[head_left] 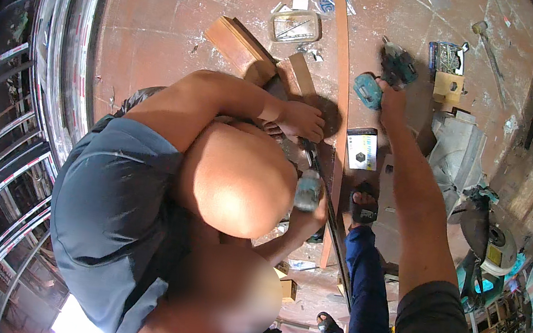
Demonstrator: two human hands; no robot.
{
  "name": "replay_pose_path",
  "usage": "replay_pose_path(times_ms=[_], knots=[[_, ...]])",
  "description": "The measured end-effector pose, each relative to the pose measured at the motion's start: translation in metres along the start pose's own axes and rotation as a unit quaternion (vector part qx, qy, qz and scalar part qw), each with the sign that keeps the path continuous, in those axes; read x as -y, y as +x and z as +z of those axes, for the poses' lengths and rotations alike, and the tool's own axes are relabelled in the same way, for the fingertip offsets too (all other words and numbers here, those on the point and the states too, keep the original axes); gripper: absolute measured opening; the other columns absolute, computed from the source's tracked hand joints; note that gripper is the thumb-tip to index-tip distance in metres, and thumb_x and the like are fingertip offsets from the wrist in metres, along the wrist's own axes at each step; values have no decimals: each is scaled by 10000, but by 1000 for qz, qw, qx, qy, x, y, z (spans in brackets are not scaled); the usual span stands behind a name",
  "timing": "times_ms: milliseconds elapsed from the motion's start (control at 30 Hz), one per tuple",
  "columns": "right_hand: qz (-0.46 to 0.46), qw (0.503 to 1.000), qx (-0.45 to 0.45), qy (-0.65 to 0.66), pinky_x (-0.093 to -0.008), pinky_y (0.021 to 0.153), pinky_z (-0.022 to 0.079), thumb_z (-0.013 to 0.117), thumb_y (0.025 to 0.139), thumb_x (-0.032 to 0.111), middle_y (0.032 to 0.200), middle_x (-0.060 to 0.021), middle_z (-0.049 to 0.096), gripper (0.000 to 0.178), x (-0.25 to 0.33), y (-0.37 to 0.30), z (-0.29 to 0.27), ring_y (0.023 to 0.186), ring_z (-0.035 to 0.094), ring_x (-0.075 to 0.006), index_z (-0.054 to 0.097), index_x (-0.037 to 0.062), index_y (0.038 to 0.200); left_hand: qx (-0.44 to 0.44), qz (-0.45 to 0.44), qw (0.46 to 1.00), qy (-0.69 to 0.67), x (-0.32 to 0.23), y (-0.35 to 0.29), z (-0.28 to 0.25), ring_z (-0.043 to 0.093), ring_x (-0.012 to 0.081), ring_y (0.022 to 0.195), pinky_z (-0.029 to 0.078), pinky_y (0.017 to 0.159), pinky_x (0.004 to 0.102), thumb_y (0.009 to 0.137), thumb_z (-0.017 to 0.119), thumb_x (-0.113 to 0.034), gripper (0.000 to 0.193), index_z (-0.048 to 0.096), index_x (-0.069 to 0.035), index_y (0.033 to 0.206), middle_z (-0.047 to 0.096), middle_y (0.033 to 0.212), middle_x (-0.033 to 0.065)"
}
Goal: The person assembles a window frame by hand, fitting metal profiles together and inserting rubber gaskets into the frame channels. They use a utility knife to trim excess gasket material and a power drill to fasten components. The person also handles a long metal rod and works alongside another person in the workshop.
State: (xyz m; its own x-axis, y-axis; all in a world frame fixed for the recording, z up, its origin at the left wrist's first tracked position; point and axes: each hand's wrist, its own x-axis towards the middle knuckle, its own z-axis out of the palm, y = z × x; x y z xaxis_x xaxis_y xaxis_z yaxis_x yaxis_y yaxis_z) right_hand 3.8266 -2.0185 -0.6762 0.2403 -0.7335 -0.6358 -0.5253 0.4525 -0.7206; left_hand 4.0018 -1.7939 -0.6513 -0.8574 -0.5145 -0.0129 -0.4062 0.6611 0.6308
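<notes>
My right hand (392, 101) is closed round a teal and black cordless drill (397, 66), held over the floor at the upper right with its chuck end toward the far side. My left hand is out of view. A long flat brown bar (341, 75) runs from the far edge down past the drill's left. Beside it a crouching co-worker leans in from the left. One of that person's hands (303, 121) rests by a dark thin rail (336, 243). The other (314, 221) grips a second teal power tool (308, 191), partly hidden.
Left of the bar lie brown wooden profiles (239, 45) and a clear tray (295, 27) of bits. A white box (362, 149), an open fastener box (447, 59), a hammer (487, 47) and grey sheet scrap (455, 151) lie rightward. A sandalled foot (363, 206) stands near the bar; metal racks (8, 132) line the left.
</notes>
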Motion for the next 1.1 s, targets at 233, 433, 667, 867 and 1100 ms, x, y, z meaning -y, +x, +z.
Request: replay_pose_path(times_ms=[233, 433, 667, 867, 1100], knots=[[227, 804, 341, 431, -405, 877, 596, 621, 973, 383, 1055, -76, 758, 383, 7, 14, -93, 944, 732, -272, 708, 73, 1180, 41, -11, 999, -7, -4, 8, -27, 557, 238, 1184, 454, 975, 426, 917, 650, -558, 592, 617, -98, 1288, 637, 1302, 29], [225, 871, 249, 359, -432, 948, 580, 664, 971, 462, 1163, -124, 727, 473, -20, -211, -172, 1011, 714, -271, 645, 99, 1274, -23, -141, 987, -69, -43, -3, -43, 559, 235, 1172, 456, 970, 426, 934, 631, -572, 608, 609, -91, 1305, 635, 1299, 33], [358, 723, 318, 498, -336, 661, 584, 725, 955, 264, 908, -69, 690, 228, 12, -335, -197, 759, 665, -155, 650, 94, 1088, -429, -529, 729, 64, -297, -72, -177, 561, 232, 1158, 459, 963, 426, 954, 608, -589, 627, 601, -83, 1324, 633, 1294, 38], [360, 792, 253, 424, -345, 607, 580, 748, 919, 181, 786, -28, 646, 159, -27, -427, -233, 666, 650, -179, 623, 117, 993, -530, -782, 292, 147, -592, -144, -172, 563, 229, 1146, 461, 958, 427, 971, 588, -603, 644, 594, -76, 1341, 631, 1291, 42], [323, 841, 201, 384, -331, 555, 521, 762, 904, 167, 763, -43, 637, 182, -18, -551, -296, 589, 596, -173, 602, 120, 975, -776, -610, 111, -117, -698, -156, -155, 565, 226, 1132, 463, 951, 427, 990, 565, -620, 665, 586, -68, 1360, 629, 1287, 47]])
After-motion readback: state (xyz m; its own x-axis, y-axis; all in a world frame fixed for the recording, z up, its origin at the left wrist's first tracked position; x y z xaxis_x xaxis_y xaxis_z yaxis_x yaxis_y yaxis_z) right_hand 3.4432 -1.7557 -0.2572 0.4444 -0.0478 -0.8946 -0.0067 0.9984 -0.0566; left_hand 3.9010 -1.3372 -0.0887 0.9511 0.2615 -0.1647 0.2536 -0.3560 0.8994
